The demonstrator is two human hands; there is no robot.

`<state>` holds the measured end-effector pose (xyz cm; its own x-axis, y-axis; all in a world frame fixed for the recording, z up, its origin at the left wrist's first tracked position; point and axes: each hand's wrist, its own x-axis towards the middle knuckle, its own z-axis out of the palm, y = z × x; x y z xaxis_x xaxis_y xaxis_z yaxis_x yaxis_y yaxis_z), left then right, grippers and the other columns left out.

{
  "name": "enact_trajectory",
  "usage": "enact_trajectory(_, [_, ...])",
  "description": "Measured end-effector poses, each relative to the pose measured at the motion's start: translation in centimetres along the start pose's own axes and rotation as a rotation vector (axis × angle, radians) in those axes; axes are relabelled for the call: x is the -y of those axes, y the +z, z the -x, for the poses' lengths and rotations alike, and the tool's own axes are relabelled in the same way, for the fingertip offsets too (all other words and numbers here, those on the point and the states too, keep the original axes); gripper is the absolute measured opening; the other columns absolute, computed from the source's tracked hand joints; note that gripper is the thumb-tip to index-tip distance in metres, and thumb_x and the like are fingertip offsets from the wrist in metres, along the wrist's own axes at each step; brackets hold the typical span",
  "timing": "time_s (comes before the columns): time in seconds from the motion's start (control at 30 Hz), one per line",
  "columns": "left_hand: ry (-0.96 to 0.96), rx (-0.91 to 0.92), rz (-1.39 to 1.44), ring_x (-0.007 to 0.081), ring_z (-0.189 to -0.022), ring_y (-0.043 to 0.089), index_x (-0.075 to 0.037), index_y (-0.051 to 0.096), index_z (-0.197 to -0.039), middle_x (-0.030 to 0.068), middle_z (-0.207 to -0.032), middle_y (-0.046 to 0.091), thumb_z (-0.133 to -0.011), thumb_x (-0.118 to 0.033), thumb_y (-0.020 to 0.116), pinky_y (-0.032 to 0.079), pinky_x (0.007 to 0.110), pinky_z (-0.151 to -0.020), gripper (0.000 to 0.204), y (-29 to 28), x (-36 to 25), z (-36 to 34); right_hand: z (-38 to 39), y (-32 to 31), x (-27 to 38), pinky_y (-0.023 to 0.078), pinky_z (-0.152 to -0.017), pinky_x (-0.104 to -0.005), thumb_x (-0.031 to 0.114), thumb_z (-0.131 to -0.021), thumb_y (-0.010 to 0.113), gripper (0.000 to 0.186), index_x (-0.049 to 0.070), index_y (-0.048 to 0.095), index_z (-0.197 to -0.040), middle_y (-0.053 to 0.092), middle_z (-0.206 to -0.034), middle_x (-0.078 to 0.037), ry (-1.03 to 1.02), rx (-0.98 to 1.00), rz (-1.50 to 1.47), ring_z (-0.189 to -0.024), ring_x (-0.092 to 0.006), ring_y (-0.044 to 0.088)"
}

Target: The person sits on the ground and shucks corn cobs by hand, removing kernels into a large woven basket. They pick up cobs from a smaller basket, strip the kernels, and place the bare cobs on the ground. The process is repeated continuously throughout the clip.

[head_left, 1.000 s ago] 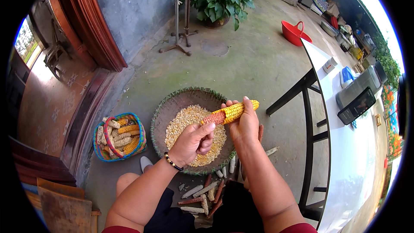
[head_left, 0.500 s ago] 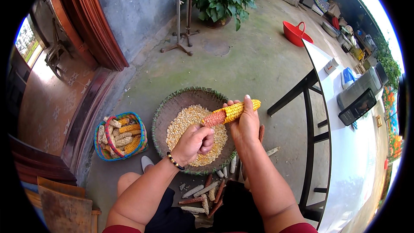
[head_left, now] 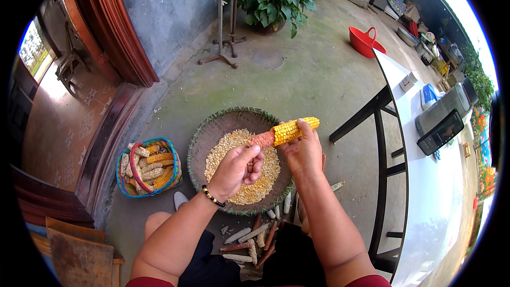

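Note:
My right hand [head_left: 300, 155] grips a yellow corn cob [head_left: 295, 129] whose left part is bare pink core [head_left: 261, 139]. My left hand [head_left: 238, 171] is closed at that bare end, thumb on top, with fingers curled. Below both hands sits a round woven basket [head_left: 197, 154] holding loose white and yellow kernels [head_left: 226, 149]. To its left, a small basket [head_left: 173, 175] with a red handle holds several white and yellow cobs [head_left: 152, 172]. Several stripped white and red cobs [head_left: 238, 235] lie on the ground in front of me, near my legs.
A white-topped table [head_left: 430, 191] with dark legs and a propped phone [head_left: 440, 132] stands at right. A red basket [head_left: 361, 42], potted plant [head_left: 271, 2] and metal stand [head_left: 221, 57] are farther back. A doorway [head_left: 74, 111] and rusty boards [head_left: 77, 250] are at left.
The cob has turned in my hands, showing more bare pink around it beside the yellow kernels. My left hand has shifted slightly up, and my right fingers have shifted round the cob.

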<state>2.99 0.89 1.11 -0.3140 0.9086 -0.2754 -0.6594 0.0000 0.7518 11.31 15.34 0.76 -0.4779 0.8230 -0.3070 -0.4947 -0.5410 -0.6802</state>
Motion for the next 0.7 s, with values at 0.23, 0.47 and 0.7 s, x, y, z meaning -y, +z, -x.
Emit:
enact_trajectory(0.23, [0.019,-0.045,0.024,0.0096,-0.049,0.044,-0.005,0.046,-0.084,0.0031,-0.065,0.049,-0.093,-0.018,0.037,0.031,0.022,-0.041,0.018,-0.2,1.0,-0.2,1.4,1.1,-0.5,0.055,-0.072,-0.0372,0.016,-0.089,0.06,0.034,0.007,0.036,-0.112,0.053,-0.103,-0.008,-0.2,0.055,0.155,-0.09,-0.0205,0.06])
enact_trajectory(0.47, [0.056,-0.08,0.038,0.0103,-0.051,0.045,-0.006,0.045,-0.089,0.0035,-0.067,0.049,-0.091,-0.015,0.037,0.03,0.022,-0.041,0.013,-0.2,0.7,-0.2,0.8,0.7,-0.7,0.055,-0.071,-0.0382,0.023,-0.089,0.063,0.039,0.007,0.037,-0.113,0.053,-0.102,-0.007,-0.098,-0.035,0.139,-0.089,-0.0189,0.059])
enact_trajectory(0.7, [0.076,-0.092,-0.009,0.0104,-0.051,0.044,-0.005,0.045,-0.09,0.0037,-0.066,0.048,-0.092,-0.018,0.038,0.03,0.022,-0.042,0.016,0.1,0.6,0.0,1.0,0.7,-0.4,0.056,-0.068,-0.0384,0.025,-0.088,0.063,0.04,0.006,0.037,-0.112,0.052,-0.101,-0.007,-0.087,-0.033,0.172,-0.088,-0.0186,0.058])
